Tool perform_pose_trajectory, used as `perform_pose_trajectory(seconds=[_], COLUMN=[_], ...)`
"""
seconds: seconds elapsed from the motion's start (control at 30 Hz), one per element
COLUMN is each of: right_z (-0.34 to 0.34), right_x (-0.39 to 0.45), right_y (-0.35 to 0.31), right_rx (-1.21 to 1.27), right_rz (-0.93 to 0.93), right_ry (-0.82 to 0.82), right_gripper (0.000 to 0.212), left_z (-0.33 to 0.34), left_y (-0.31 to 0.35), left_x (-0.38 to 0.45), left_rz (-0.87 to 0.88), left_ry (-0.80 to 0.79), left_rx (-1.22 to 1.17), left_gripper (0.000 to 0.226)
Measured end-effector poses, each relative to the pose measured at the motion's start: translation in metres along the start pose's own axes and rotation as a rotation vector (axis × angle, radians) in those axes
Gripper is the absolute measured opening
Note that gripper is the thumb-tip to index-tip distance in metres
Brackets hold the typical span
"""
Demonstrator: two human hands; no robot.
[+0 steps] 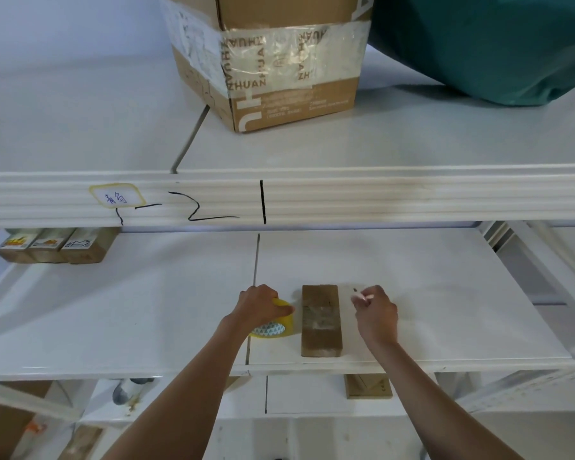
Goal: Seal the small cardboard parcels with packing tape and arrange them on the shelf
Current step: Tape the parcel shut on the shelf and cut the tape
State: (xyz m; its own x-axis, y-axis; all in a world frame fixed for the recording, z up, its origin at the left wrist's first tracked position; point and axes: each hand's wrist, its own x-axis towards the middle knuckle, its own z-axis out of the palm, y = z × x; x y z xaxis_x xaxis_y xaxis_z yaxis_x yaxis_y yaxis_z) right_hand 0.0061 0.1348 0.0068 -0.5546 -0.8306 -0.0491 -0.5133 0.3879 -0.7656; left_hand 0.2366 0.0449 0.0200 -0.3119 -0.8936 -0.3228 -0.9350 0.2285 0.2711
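Both arms reach forward over the middle shelf point(445, 293). The left hand point(258, 305) lies over the yellow tape roll point(276, 323), fingers curled round it in a firm grip. The right hand point(377, 315) pinches a thin pen-like tool point(362, 296), just right of the small parcel point(321, 320). The parcel lies flat between the hands, near the shelf's near edge.

On the upper shelf point(412, 144) stand a large taped carton point(273, 61) and a teal bag point(495, 44). Three small parcels point(57, 249) sit side by side at far left.
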Motion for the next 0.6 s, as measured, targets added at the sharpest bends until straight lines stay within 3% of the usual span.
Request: perform_pose_trajectory(seconds=[0.1, 0.3, 0.6], right_z=[0.015, 0.058, 0.064], right_x=[-0.015, -0.047, -0.046], right_y=[-0.029, -0.042, -0.032], right_rx=[0.133, 0.048, -0.006], right_rz=[-0.103, -0.172, -0.177], right_ry=[-0.043, -0.277, -0.321], right_gripper=[0.011, 0.020, 0.015], left_z=[0.000, -0.001, 0.001], left_y=[0.000, 0.002, -0.004], left_x=[-0.001, -0.002, 0.001], left_rz=[-0.001, -0.001, 0.008], left_ry=[-0.003, 0.002, 0.000], left_rx=[-0.002, 0.005, -0.057], left_gripper=[0.050, 0.040, 0.040])
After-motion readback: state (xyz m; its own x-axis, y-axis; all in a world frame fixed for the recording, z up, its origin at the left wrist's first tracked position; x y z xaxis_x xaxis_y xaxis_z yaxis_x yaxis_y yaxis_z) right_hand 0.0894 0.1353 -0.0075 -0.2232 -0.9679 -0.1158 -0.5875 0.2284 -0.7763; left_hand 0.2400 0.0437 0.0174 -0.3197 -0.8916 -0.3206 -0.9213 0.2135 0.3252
